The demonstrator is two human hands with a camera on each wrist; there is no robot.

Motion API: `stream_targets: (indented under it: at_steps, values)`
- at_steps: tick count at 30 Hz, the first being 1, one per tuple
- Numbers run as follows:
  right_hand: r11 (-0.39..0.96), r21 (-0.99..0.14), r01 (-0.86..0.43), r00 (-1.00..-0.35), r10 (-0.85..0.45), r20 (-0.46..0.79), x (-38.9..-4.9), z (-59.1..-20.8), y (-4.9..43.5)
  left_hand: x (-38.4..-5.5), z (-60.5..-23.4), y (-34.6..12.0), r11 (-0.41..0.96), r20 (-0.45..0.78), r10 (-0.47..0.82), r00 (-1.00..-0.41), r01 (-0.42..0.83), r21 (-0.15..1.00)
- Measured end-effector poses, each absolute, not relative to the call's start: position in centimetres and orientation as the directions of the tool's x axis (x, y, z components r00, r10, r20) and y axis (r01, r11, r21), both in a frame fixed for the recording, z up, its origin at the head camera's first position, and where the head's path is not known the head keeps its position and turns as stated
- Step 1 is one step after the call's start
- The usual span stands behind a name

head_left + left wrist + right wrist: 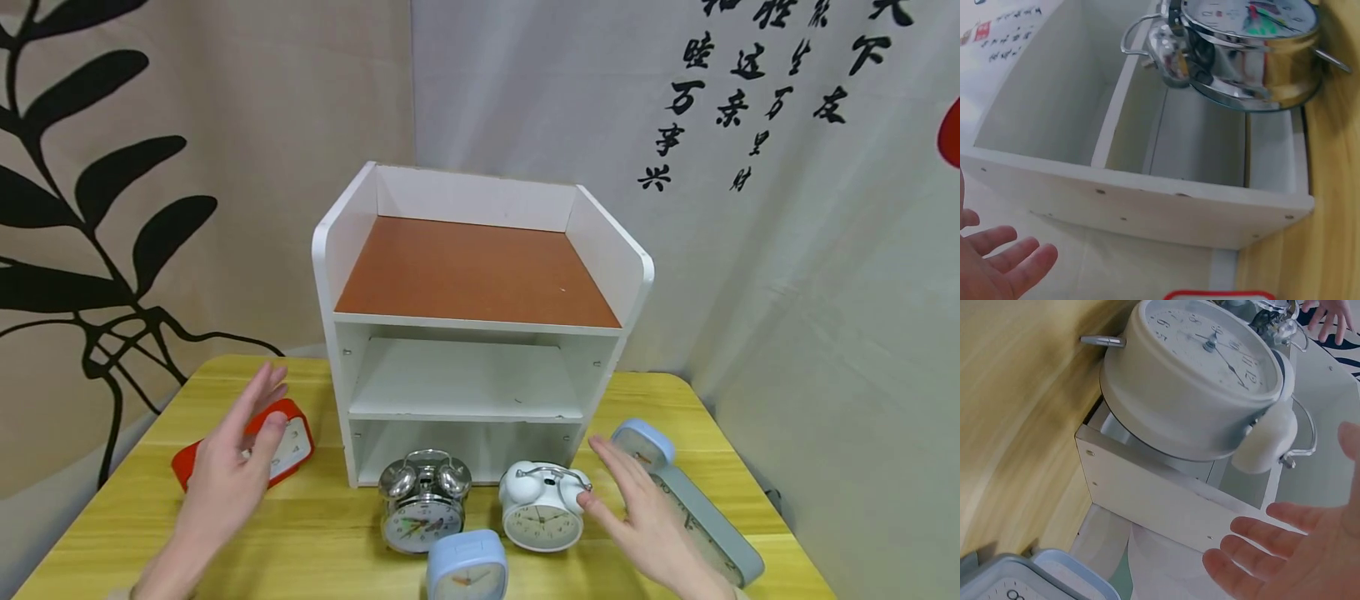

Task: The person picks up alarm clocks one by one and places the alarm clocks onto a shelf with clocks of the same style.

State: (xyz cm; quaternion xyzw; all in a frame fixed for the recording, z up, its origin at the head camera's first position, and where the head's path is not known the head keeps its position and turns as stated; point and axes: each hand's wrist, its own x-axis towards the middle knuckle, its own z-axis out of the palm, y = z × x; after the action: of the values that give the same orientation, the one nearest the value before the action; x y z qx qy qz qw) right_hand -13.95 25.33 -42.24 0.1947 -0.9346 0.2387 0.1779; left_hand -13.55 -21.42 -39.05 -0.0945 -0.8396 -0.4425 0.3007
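My left hand (232, 467) hovers with its fingers extended over a red alarm clock (300, 446) at the table's left. On the right, my right hand (651, 525), fingers spread, is beside a white twin-bell alarm clock (543, 527); the right wrist view shows that hand (1285, 556) holding nothing. A silver twin-bell alarm clock (422, 525) stands left of the white one. In front of both is a light blue clock (468, 567). Partly behind my right hand lie a long grey-green clock (712, 529) and another small blue clock (645, 442).
A white shelf unit (465, 414) with a brown top board (480, 271) stands at the back of the wooden table (330, 542). Its lower compartments face me, behind the clocks. Printed curtains (525, 108) hang behind the table.
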Motion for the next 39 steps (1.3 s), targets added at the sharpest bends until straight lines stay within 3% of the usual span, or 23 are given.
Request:
stream_targets:
  at_steps: [10,23,32,39]
  values:
    - [0.803,-0.416,-0.426,-0.886,-0.278,0.372,-14.3,-43.1,24.7,-15.2,-36.6,-19.8,0.498,0.640,-0.171,-0.749,0.494,0.712]
    - [0.761,-0.526,-0.380,-0.920,-0.254,0.297,-14.8,-44.1,23.8,-17.9,-34.6,-18.5,0.440,0.605,-0.167,-0.779,0.490,0.752]
    - [0.765,-0.470,-0.439,-0.881,-0.265,0.391,-15.4,-45.1,23.3,-19.0,-34.4,-17.1,0.395,0.598,-0.177,-0.782,0.500,0.770]
    - [0.727,-0.530,-0.437,-0.885,-0.243,0.397,-15.8,-45.6,23.1,-19.0,-35.9,-16.5,0.400,0.581,-0.243,-0.777,0.465,0.789]
